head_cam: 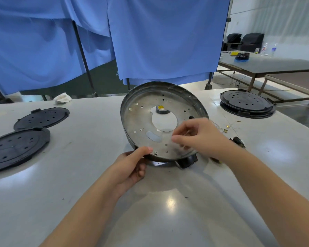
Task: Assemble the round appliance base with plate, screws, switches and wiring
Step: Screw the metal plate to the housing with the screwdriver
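Base: the round metal base (150, 111) stands tilted on the white table (89, 175), its near rim low and its far rim raised, open face toward the camera.
Surface: dull, scuffed silver metal — a shallow pan with a dark upright rim, many small drilled holes, a few screw heads, a large round cut-out in the middle and an oval slot nearer the front.
Seen through the cut-out: a roll of dark tape (160, 110) with a yellow core.
Front edge: a black plastic block (187, 161) sits just under the near rim.
Left hand (132, 166): thumb over the near rim, fingers curled beneath, gripping the base.
Right hand (194, 136): fingers bunched over the inner face, pinching something thin; what it is cannot be told.
Right of the base: thin wires (227, 128) with brass-coloured terminals, and a small black part (237, 141).
Further out: two black perforated plastic discs (16, 148) at left — another black round unit (246, 104) at right.
Behind: blue cloth curtains (150, 36).
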